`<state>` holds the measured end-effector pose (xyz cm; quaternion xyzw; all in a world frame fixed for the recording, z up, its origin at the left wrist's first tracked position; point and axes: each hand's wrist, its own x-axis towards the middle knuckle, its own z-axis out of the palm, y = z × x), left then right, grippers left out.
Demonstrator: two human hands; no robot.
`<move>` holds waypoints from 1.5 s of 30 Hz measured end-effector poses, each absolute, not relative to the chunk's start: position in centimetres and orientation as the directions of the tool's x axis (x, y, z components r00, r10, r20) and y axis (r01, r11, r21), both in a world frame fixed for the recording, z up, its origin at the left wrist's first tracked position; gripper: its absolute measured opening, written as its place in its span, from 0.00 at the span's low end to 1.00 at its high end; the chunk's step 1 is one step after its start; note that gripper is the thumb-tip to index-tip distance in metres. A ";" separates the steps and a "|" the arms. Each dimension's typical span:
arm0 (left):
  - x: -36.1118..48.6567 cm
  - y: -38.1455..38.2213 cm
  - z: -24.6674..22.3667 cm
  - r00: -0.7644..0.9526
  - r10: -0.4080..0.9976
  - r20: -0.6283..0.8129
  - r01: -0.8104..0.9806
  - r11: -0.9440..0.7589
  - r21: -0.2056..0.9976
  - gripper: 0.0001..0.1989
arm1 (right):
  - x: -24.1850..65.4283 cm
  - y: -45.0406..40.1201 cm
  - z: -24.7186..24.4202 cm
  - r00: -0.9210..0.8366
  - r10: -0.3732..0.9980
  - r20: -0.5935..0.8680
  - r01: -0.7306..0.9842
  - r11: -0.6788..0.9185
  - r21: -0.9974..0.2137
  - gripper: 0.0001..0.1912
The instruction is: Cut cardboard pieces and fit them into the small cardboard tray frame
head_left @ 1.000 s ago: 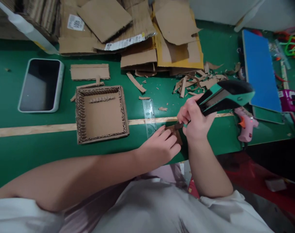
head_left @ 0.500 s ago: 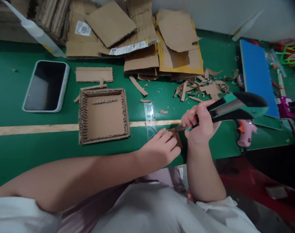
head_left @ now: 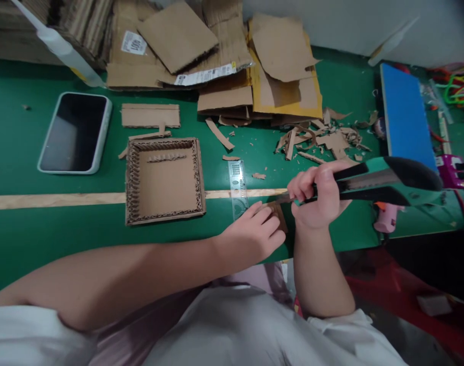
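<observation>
A green and black utility knife (head_left: 376,179) is gripped in my right hand (head_left: 322,195), its handle sticking out to the right and its blade pointing left. The blade tip is at the upper edge of a small piece of cardboard (head_left: 280,217); whether it touches is hard to make out. My left hand (head_left: 259,231) holds this piece down on the table, fingers bent over it and covering most of it. Just beyond the left fingers lies a clear ruler (head_left: 238,182). Farther left sits a square cardboard tray (head_left: 166,190) with corrugated walls and a loose corrugated strip inside.
A phone (head_left: 75,133) lies at left on the green table (head_left: 64,234). Cardboard sheets (head_left: 178,38) are piled at the back, with cardboard scraps (head_left: 327,137) in front. At right are a blue board (head_left: 408,117) and a pink glue gun (head_left: 386,217).
The knife handle has swung lower and farther right, with my right hand turning slightly. My left hand stays on the cardboard piece.
</observation>
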<state>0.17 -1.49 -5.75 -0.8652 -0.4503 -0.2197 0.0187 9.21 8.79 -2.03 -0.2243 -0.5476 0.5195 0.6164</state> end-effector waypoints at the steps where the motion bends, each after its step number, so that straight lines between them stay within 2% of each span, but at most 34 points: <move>1: 0.2 -1.5 -5.8 0.497 0.770 0.400 0.788 -0.593 0.164 0.06 | 9.2 8.8 -2.0 -0.130 0.883 0.451 -0.397 0.371 -0.839 0.07; 45: 0.1 -1.5 -5.6 0.500 0.774 0.390 0.782 -0.596 0.182 0.06 | 9.2 8.3 -1.7 -0.097 0.880 0.465 -0.320 0.415 -0.852 0.10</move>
